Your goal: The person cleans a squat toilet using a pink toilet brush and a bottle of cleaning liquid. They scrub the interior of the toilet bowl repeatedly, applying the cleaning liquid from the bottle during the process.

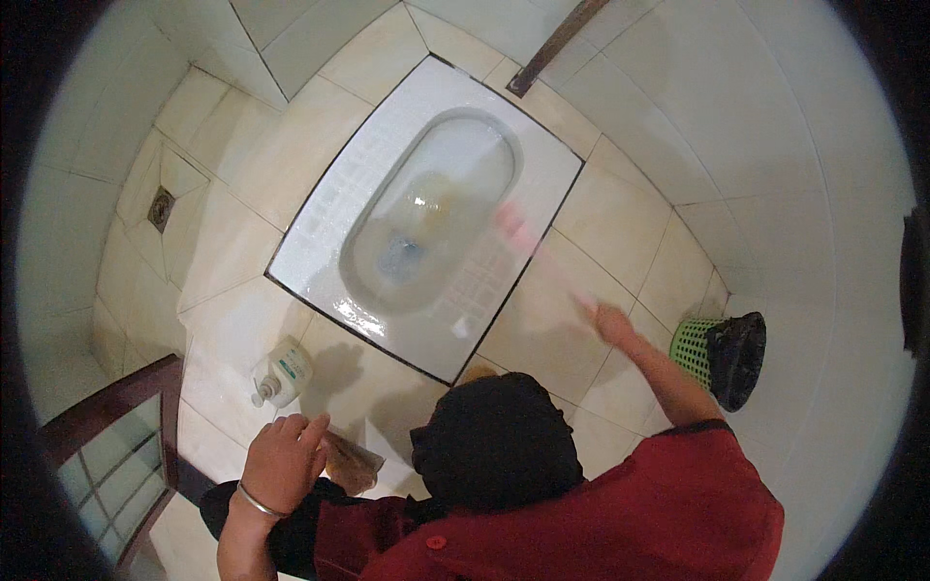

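Note:
My right hand [615, 324] grips the handle of a pink long-handled brush [514, 224], blurred by motion. The brush head is over the right rim of a white ceramic squat toilet [312, 250]; whether it touches cannot be told. Water and a yellowish-brown patch show inside the bowl. My left hand [282, 459], with a silver bangle at the wrist, rests near my black-clad left knee. Its fingers are bent and slightly apart, and nothing shows in them. Just beyond it on the floor tiles stands a white pump bottle [285, 370] with a label.
A green perforated bin [694, 352] with a black liner stands by the right wall. At lower left is a dark-framed glazed door [109, 450]. A floor drain [161, 209] lies at left; a brown pipe [552, 47] runs down the far wall. My dark knee [501, 443] hides some floor.

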{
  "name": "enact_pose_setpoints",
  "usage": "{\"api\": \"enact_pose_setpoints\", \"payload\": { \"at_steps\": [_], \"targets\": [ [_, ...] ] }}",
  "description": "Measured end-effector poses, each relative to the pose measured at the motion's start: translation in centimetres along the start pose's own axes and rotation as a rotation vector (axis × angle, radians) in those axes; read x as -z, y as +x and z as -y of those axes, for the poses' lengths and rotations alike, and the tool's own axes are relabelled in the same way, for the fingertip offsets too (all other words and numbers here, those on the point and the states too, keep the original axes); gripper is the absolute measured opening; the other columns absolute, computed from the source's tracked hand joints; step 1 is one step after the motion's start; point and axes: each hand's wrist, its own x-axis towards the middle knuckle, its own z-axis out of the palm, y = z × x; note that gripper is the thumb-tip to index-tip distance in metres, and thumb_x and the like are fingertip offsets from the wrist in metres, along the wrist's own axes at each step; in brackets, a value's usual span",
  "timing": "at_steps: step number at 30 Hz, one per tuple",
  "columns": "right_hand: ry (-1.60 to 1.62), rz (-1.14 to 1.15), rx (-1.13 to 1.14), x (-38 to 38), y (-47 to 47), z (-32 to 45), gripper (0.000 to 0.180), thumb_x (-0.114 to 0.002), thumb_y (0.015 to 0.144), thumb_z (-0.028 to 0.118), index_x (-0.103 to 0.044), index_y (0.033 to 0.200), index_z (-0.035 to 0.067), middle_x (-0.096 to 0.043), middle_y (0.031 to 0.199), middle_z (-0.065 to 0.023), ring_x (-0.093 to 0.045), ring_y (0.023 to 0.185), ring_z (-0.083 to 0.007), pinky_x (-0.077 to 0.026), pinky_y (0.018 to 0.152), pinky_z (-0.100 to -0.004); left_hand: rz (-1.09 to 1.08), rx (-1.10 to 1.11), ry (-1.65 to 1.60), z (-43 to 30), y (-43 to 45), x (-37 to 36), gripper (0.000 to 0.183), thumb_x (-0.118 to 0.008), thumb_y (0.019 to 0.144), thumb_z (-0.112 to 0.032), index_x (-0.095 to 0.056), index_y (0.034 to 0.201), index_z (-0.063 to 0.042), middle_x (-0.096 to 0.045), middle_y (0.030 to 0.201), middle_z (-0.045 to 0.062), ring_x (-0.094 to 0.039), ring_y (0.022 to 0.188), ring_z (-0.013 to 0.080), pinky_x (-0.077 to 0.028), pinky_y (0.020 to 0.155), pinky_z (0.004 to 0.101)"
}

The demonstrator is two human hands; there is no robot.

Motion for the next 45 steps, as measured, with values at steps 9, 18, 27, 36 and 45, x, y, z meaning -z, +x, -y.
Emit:
{"api": "enact_pose_setpoints", "payload": {
  "at_steps": [9, 18, 27, 36, 45],
  "targets": [
    [-0.114, -0.104, 0.154, -3.9, 1.0, -7.0, 0.059, -0.029, 0.083, 0.051, -0.054, 0.09, -0.003, -0.057, 0.083, -0.0215, -0.054, 0.083, -0.0357, -0.04, 0.075, -0.044, 0.023, 0.009, -0.032, 0.1, 0.8, 0.3, 0.032, -0.054, 0.071, -0.015, -0.049, 0.102, -0.006, -0.051, 0.079, 0.012, -0.051, 0.075, 0.0269, -0.042, 0.066, 0.0356],
    [0.097, -0.262, -0.126, 0.7, 5.6, -8.0, 0.068, -0.027, 0.081, 0.056, -0.054, 0.081, -0.007, -0.054, 0.079, -0.0265, -0.053, 0.077, -0.0371, -0.039, 0.071, -0.0449, 0.062, 0.06, -0.03, 0.1, -1.1, -0.6, 0.03, -0.053, 0.073, -0.018, -0.049, 0.101, -0.007, -0.051, 0.078, 0.012, -0.052, 0.074, 0.0274, -0.043, 0.064, 0.0363],
    [-0.562, -0.382, 0.301, 12.9, 12.5, 8.9, 0.047, -0.032, 0.085, 0.041, -0.051, 0.082, -0.002, -0.056, 0.075, -0.0182, -0.056, 0.061, -0.0322, -0.046, 0.054, -0.0414, 0.069, 0.036, -0.017, 0.2, -1.8, -1.7, 0.032, -0.055, 0.07, -0.017, -0.049, 0.101, -0.008, -0.051, 0.079, 0.011, -0.052, 0.072, 0.0268, -0.043, 0.062, 0.0348],
    [-0.824, 0.016, 0.634, 12.4, 9.6, 10.4, 0.054, -0.033, 0.082, 0.048, -0.058, 0.081, 0.0, -0.058, 0.072, -0.0175, -0.057, 0.067, -0.0329, -0.046, 0.061, -0.042, 0.003, 0.046, -0.087, -0.8, -3.4, -0.9, 0.035, -0.056, 0.068, -0.017, -0.048, 0.101, -0.008, -0.05, 0.079, 0.011, -0.052, 0.072, 0.026, -0.042, 0.06, 0.0343],
    [-0.636, 0.046, 0.51, 0.0, 12.9, 21.6, 0.043, -0.041, 0.08, 0.041, -0.059, 0.079, 0.001, -0.059, 0.073, -0.015, -0.058, 0.068, -0.0304, -0.045, 0.059, -0.0413, -0.015, 0.057, -0.095, -0.7, -3.6, -0.7, 0.036, -0.056, 0.069, -0.017, -0.046, 0.103, -0.008, -0.051, 0.08, 0.012, -0.051, 0.073, 0.0288, -0.042, 0.062, 0.0362]
  ]
}}
